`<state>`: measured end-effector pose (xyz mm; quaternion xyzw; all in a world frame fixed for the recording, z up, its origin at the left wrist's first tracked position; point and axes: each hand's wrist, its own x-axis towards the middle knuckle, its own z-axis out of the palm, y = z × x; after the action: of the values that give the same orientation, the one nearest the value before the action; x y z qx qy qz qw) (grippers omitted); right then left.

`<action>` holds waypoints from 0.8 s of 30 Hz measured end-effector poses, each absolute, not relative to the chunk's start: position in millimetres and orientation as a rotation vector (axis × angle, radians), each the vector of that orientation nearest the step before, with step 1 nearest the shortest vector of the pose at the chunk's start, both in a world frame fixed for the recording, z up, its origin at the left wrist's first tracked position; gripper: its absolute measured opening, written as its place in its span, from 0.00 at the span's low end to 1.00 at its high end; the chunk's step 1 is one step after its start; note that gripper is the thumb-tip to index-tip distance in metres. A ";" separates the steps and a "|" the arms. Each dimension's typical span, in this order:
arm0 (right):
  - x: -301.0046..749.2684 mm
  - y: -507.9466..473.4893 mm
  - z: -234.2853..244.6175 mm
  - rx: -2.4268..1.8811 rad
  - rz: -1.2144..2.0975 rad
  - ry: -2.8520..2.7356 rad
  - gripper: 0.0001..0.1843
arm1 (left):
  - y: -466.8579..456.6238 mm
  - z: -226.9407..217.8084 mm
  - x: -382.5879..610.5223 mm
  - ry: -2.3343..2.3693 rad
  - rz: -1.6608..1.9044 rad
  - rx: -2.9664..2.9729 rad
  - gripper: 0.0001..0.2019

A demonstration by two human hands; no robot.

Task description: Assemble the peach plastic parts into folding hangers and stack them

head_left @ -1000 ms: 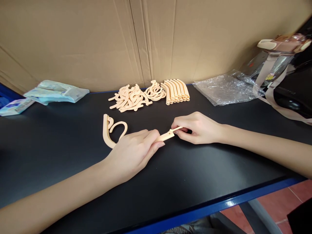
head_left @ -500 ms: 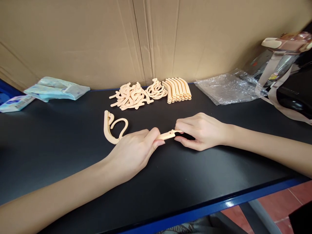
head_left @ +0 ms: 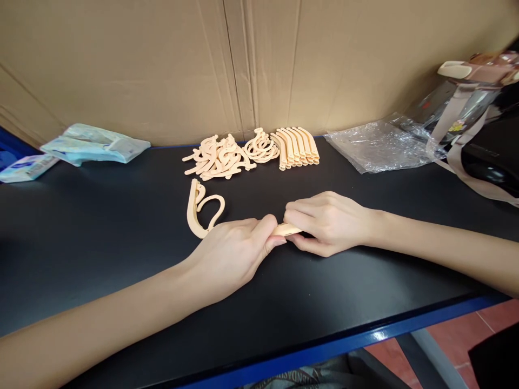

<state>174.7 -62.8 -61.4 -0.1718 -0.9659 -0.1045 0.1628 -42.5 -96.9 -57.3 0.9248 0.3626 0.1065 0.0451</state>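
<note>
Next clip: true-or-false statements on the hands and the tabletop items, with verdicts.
The left hand and right hand both pinch one peach plastic part. True.
The neat row of peach plastic strips lies left of the loose heap of peach pieces. False: right of it.
A crumpled clear plastic bag lies on the black tabletop. True.
The light-blue packets lie beside the right hand. False: far left, by the cardboard wall.

We see brown cardboard sheets [head_left: 162, 65] standing as a wall along the tabletop's far edge. The tabletop [head_left: 101, 243] is matte black, with a blue rim [head_left: 365, 341] along its near edge. Beyond the near right corner we glimpse reddish floor tiles [head_left: 495, 324].
</note>
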 end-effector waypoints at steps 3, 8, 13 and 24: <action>175.1 -61.8 -63.8 -0.489 -0.342 -2.657 0.13 | -96.5 -57.1 -42.4 1.093 0.340 2.814 0.17; 181.2 -55.2 -64.8 -0.563 -0.085 -2.618 0.17 | -94.4 -56.3 -46.9 1.093 0.366 2.714 0.12; 183.5 -50.3 -65.0 -0.707 0.309 -2.593 0.19 | -90.9 -59.3 -51.4 1.146 0.402 2.690 0.14; 180.9 -53.8 -66.6 -0.748 0.263 -2.580 0.17 | -90.5 -63.8 -52.1 1.108 0.473 2.712 0.10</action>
<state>180.9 -53.8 -66.6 -0.2704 -0.9325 0.0952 0.2196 -52.1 -90.5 -63.8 0.9105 0.3718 0.1586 0.0869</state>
